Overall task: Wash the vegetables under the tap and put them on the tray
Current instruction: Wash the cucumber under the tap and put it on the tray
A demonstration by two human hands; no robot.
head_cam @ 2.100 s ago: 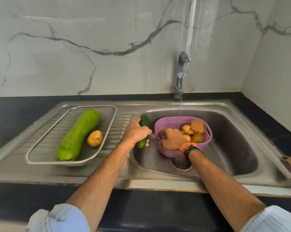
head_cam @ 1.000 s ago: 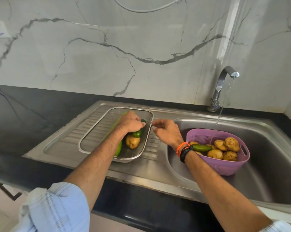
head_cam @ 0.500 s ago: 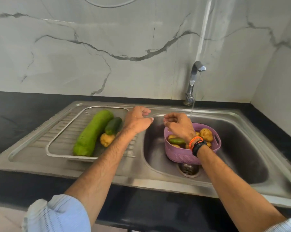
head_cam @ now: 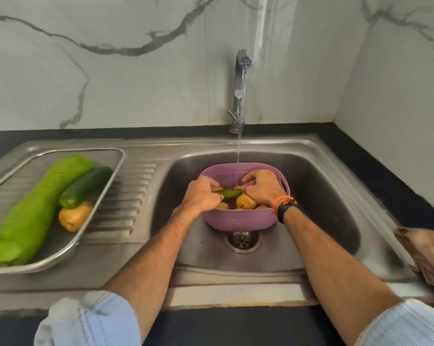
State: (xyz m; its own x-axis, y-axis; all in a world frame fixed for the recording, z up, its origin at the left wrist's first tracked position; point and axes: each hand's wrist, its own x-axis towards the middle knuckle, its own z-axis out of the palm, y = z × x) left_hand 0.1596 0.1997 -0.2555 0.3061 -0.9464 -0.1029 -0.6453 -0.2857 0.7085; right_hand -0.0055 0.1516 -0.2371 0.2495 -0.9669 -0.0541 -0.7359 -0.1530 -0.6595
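Cucumber, small, dark green [head_cam: 229, 194], lies left-right in our purple plastic basket [head_cam: 238, 221] under the tap stream: left hand [head_cam: 201, 196] grips 1 end, right hand [head_cam: 262, 188] curled just beside the other.

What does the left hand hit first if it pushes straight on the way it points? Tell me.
The left hand points right, already gripping the small cucumber in the basket. Straight on, it would probably meet the right hand; depth is unclear.
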